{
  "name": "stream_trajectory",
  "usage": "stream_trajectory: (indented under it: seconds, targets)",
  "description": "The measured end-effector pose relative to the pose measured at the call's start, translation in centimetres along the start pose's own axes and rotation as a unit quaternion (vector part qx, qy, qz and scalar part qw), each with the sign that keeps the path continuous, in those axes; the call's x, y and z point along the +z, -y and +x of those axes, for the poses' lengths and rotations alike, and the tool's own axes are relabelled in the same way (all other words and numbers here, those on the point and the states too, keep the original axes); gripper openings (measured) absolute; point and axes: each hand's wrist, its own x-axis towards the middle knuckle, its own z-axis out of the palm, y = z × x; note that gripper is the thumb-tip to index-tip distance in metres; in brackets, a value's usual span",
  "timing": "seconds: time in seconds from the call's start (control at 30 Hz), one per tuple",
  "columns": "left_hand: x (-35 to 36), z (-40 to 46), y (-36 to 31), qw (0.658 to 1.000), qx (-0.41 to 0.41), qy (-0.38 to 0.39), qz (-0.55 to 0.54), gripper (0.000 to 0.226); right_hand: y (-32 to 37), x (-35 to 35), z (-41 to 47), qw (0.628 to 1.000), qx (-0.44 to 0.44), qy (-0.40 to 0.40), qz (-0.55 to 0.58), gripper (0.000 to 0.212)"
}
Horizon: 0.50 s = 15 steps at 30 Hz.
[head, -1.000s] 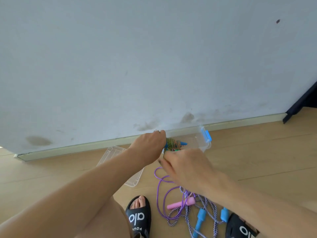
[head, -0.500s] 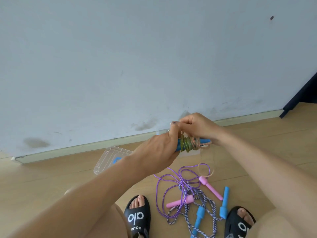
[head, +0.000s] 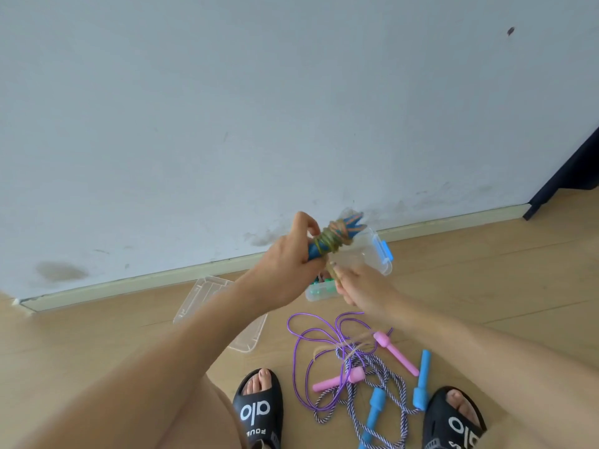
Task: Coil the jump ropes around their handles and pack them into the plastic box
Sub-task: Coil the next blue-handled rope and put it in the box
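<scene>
The left hand (head: 291,260) is clenched around the lower end of a pair of blue handles (head: 348,226), fingers curled over them and thumb at the top, holding the bundle up and tilted so the free handle tips point away and to the right. A greenish, multicoloured rope (head: 332,241) is wound in tight turns around the handles just beyond the left fingers. The right hand (head: 363,290) sits just below and to the right of that grip, its fingers pinching the loose tail of the same rope, which runs taut up to the coil. Behind and partly under both hands stands the clear plastic box (head: 377,254) with a blue latch, some green things inside it, blurred. Its clear lid (head: 207,293) lies on the floor below the left wrist. Nearer the person, below the right hand, a purple rope with pink handles (head: 337,380) and a striped rope with blue handles (head: 376,405) lie tangled, uncoiled, between two black slippers (head: 257,413).
</scene>
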Motion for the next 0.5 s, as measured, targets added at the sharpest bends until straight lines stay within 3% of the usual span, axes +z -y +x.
stream_trajectory:
  seconds: [0.1,0.2,0.3,0.5]
  targets:
    - [-0.8,0.7,1.8,0.991,-0.096,0.053,0.071,0.018,-0.3,1.2,-2.0,0.993,-0.054,-0.037,-0.1,0.057]
    - [-1.5,0.9,3.0,0.981,-0.157,0.107,0.031,0.016,1.3,0.7,-3.7,0.984,-0.089,-0.055,-0.143,0.057]
    - [-2.0,0.7,3.1,0.979,-0.158,0.123,0.028,0.016,2.1,-0.7,-4.1,0.98,-0.101,-0.064,-0.159,0.057]
    - [0.2,0.0,1.8,0.961,-0.08,0.148,0.218,0.016,3.8,-0.2,-5.0,0.914,-0.239,-0.081,-0.319,0.049]
